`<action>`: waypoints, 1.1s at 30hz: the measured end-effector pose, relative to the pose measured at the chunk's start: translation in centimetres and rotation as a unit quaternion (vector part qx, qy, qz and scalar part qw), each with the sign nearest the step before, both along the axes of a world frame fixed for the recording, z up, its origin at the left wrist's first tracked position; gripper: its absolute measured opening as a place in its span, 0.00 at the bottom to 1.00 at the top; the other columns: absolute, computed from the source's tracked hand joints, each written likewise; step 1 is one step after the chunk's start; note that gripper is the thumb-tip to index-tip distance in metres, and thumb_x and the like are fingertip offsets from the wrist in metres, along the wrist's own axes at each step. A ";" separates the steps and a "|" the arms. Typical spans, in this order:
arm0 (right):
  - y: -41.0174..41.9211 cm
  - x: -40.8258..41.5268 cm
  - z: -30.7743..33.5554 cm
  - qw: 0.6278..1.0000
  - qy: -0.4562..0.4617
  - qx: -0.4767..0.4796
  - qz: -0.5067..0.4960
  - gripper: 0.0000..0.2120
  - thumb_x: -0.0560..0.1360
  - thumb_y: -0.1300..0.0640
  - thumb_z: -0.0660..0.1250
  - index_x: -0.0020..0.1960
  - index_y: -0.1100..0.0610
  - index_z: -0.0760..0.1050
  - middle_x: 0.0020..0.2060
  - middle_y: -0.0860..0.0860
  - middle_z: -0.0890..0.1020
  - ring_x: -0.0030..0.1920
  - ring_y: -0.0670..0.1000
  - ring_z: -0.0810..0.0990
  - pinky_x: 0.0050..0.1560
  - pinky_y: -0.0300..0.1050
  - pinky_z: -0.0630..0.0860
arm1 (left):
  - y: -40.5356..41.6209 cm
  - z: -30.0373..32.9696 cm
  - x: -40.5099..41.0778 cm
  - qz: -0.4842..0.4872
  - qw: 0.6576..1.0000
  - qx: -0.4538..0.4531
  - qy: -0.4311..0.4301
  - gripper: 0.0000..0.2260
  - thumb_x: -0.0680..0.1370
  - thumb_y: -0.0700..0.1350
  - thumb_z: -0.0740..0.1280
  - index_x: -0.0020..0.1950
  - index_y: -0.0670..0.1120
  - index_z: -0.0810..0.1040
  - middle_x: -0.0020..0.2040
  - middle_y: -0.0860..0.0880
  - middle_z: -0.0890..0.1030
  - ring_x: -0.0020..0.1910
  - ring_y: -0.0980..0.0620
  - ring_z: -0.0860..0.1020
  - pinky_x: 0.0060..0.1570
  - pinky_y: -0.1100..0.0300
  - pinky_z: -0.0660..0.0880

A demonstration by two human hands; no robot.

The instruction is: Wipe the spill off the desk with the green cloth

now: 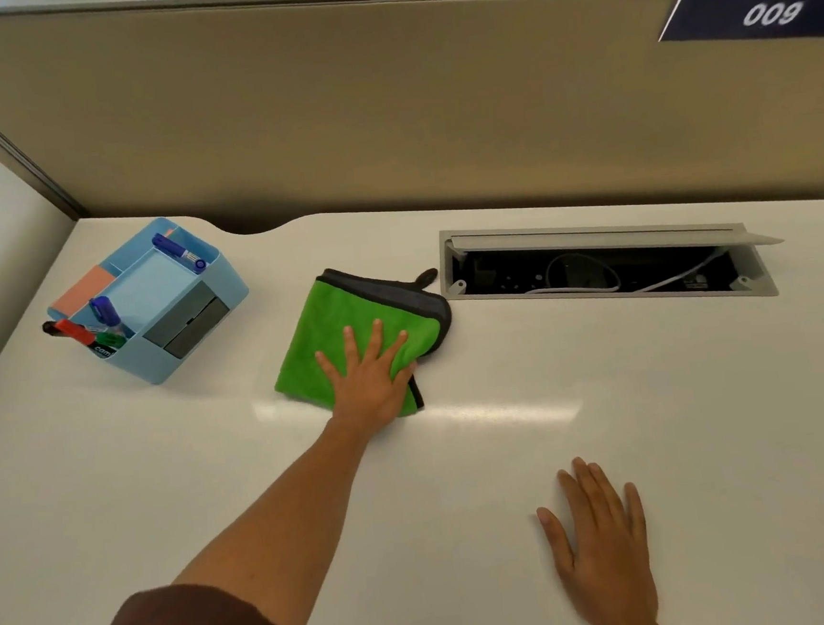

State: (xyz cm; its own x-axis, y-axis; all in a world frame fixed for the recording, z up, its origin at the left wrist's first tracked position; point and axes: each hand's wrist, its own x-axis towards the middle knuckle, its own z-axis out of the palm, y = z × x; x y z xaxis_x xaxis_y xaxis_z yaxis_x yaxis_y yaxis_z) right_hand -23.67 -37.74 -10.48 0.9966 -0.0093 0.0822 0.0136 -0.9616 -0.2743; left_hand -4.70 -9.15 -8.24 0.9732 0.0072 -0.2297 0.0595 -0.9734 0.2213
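Observation:
A folded green cloth (341, 328) with a grey edge and a small hanging loop lies on the white desk (166, 483), near its middle. My left hand (368, 381) lies flat on the cloth's near right corner, fingers spread, with the thumb against the cloth's right edge. My right hand (602, 545) rests flat on the bare desk near the front right, palm down, holding nothing. I can make out no spill on the desk; only a pale shine shows just in front of the cloth.
A light blue desk organiser (150, 305) with markers and sticky notes stands at the back left. An open cable hatch (605, 265) with its lid raised is set into the desk at the back right. A beige partition (382, 105) runs behind the desk.

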 end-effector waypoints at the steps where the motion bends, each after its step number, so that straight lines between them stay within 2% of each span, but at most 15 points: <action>1: 0.0 0.0 -0.2 1.000 -0.004 -0.001 0.001 0.30 0.80 0.37 0.48 0.68 0.57 0.73 0.70 0.54 0.73 0.72 0.52 0.66 0.74 0.62 0.57 | -0.7 0.2 0.3 -0.025 1.000 -0.004 0.000 0.26 0.78 0.67 0.44 0.75 0.64 0.50 0.79 0.55 0.44 0.76 0.41 0.35 0.62 0.31 0.27; 7: -0.1 0.1 -0.8 1.000 -0.028 -0.004 0.003 0.29 0.80 0.38 0.50 0.67 0.57 0.73 0.69 0.55 0.74 0.71 0.53 0.67 0.74 0.62 0.57 | -5.5 0.4 -0.1 -0.218 0.976 0.012 -0.020 0.26 0.77 0.66 0.44 0.75 0.63 0.52 0.79 0.55 0.45 0.75 0.42 0.33 0.66 0.32 0.29; 13: 0.1 0.0 -0.5 1.000 -0.028 -0.001 -0.002 0.28 0.80 0.39 0.51 0.66 0.58 0.74 0.69 0.55 0.74 0.71 0.52 0.67 0.74 0.62 0.58 | -2.9 0.1 0.0 -0.270 0.961 0.029 -0.051 0.25 0.78 0.65 0.44 0.75 0.65 0.51 0.79 0.56 0.45 0.76 0.44 0.36 0.69 0.34 0.32; 21: 0.1 0.1 0.2 1.000 -0.009 0.008 -0.004 0.29 0.79 0.39 0.50 0.67 0.57 0.74 0.69 0.54 0.74 0.72 0.51 0.65 0.74 0.61 0.56 | 3.1 0.0 -1.5 -0.066 0.996 0.035 -0.042 0.25 0.79 0.64 0.48 0.75 0.64 0.48 0.79 0.53 0.47 0.77 0.44 0.40 0.70 0.34 0.36; 24: 0.1 0.0 0.4 1.000 -0.001 0.007 -0.002 0.29 0.79 0.38 0.49 0.67 0.56 0.73 0.69 0.53 0.74 0.72 0.50 0.65 0.75 0.59 0.56 | 4.3 -0.1 -2.6 -0.004 0.999 0.032 -0.038 0.25 0.79 0.63 0.48 0.76 0.62 0.50 0.80 0.51 0.47 0.77 0.43 0.41 0.70 0.34 0.36; 27: 0.2 0.0 0.6 1.000 0.005 0.008 -0.007 0.30 0.79 0.38 0.48 0.67 0.56 0.73 0.69 0.53 0.74 0.72 0.49 0.64 0.75 0.59 0.55 | 4.9 0.1 -4.4 0.051 0.997 0.026 -0.052 0.25 0.80 0.61 0.50 0.77 0.58 0.55 0.79 0.49 0.52 0.77 0.42 0.45 0.70 0.33 0.40; 33: 0.2 -0.1 1.0 1.000 0.011 0.009 -0.006 0.31 0.80 0.38 0.46 0.68 0.57 0.73 0.70 0.53 0.73 0.72 0.50 0.65 0.74 0.59 0.56 | 5.6 0.4 -7.7 0.104 0.993 0.042 -0.032 0.25 0.80 0.59 0.50 0.77 0.54 0.56 0.79 0.49 0.53 0.77 0.42 0.46 0.70 0.32 0.44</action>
